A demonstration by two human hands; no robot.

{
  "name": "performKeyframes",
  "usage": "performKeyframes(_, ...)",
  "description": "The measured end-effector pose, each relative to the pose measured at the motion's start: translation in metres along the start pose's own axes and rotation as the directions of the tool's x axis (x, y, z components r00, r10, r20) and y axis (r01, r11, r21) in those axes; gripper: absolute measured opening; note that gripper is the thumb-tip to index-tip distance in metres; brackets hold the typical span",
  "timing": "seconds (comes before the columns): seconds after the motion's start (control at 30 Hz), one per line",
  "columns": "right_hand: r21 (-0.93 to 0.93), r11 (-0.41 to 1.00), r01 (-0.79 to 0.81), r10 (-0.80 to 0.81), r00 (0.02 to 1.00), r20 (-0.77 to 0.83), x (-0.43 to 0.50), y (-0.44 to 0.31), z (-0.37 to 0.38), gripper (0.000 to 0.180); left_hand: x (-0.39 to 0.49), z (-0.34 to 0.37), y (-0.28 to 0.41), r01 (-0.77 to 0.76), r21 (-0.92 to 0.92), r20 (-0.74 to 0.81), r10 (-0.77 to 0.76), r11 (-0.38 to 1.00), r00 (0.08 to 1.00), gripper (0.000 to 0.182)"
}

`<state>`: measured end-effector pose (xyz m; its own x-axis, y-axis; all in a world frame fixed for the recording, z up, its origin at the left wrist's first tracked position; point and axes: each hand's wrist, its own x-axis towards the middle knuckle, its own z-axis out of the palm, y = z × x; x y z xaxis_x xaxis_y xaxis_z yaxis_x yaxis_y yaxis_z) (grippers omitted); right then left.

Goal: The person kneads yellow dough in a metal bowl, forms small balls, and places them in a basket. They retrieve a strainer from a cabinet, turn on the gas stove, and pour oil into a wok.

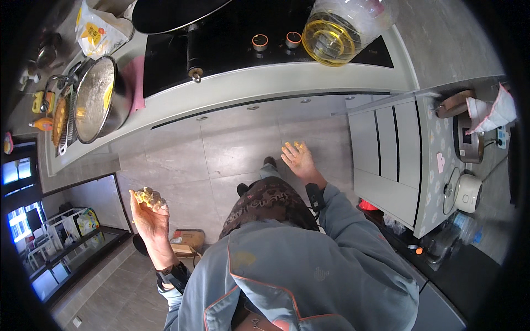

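Observation:
My left hand (151, 221) is raised at the left, palm up, its curled fingers thickly coated with yellow, dough-like stuff (145, 196). Whether it also grips a lump cannot be told. My right hand (300, 159) is held out over the floor, fingers spread and holding nothing, with yellow bits on the fingertips. Both hands are away from the counter. At the upper left, a large metal bowl (114, 82) stands tilted in view, with whitish residue and a yellow patch inside. Behind it is a white printed plastic bag (97, 35).
A black pan (192, 51) sits on the black hob (232, 58), near a large clear bottle of yellow oil (331, 41). A pink cloth (134, 82) lies beside the bowl. White drawers (387, 145) and a side counter with a cooker (470, 142) are at the right.

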<state>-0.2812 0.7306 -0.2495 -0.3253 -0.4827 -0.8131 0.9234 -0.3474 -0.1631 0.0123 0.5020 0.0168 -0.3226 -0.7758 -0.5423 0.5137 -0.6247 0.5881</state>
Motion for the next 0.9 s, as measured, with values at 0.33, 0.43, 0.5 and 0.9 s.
performKeyframes(0.33, -0.01, 0.997, -0.072, 0.071, 0.995, -0.069, -0.014, 0.065, 0.0, 0.046, -0.035, -0.079, 0.015, 0.004, -0.133, -0.032, -0.008, 0.991, 0.999, 0.03)
performKeyframes(0.43, -0.03, 0.996, -0.083, 0.082, 0.996, -0.021, -0.018, 0.08, 0.003, 0.046, -0.043, -0.094, 0.026, -0.003, -0.168, -0.018, 0.0, 0.986, 1.0, 0.029)
performKeyframes(0.5, -0.055, 0.996, -0.067, 0.068, 0.997, 0.024, -0.019, 0.084, 0.0, 0.045, -0.044, -0.102, 0.03, -0.006, -0.175, -0.076, -0.007, 0.985, 0.997, 0.029)
performKeyframes(0.9, -0.128, 0.989, 0.073, -0.077, 0.997, -0.02, 0.008, 0.03, -0.018, 0.06, -0.047, -0.116, -0.027, 0.113, -0.09, 0.065, -0.107, 0.99, 0.992, 0.029)
